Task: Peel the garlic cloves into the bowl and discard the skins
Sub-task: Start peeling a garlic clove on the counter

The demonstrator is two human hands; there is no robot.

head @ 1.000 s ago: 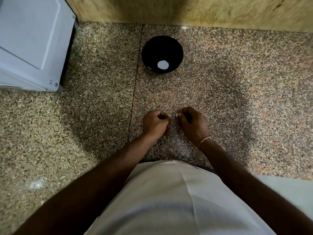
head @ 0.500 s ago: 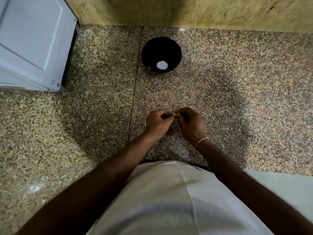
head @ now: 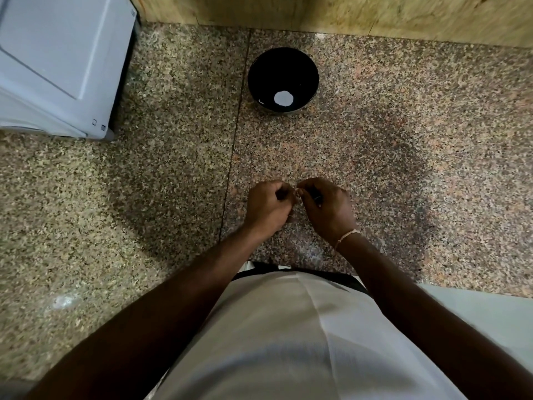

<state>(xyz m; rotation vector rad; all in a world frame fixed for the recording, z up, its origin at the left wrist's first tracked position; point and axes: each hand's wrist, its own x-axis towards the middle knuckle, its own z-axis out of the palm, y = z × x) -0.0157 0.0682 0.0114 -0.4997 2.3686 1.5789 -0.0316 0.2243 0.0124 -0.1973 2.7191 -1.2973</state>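
Over on your far left there's a white appliance (head: 54, 62) parked in the corner of the speckled granite counter (head: 115, 212), right up against the yellowish wall (head: 346, 13). A thin seam in the stone runs from the wall down toward you, just left of the middle.

Moving in, your left hand (head: 268, 207) is curled up tight, knuckles toward the camera, fingers folded in toward the palm. It meets your right hand (head: 326, 209) fingertip to fingertip, low over the counter. Pinched right where they touch is a tiny pale bit, the garlic clove (head: 296, 192), and honestly only a sliver of it shows, so you can't tell how much skin is on it. Both hands are closed around that one spot; which hand has the better hold on it I can't tell.

Well beyond your hands, toward the wall and nearly in line with them, sits the black bowl (head: 284, 67). There's a round white patch at the bottom of it that could be a reflection or something lying in there, can't say which.

On your right wrist there's a thin thread bracelet (head: 347, 236). Your white shirt (head: 288, 342) fills the bottom of the view between your forearms, and further right a pale flat surface (head: 490, 316) peeks in at the counter's edge.
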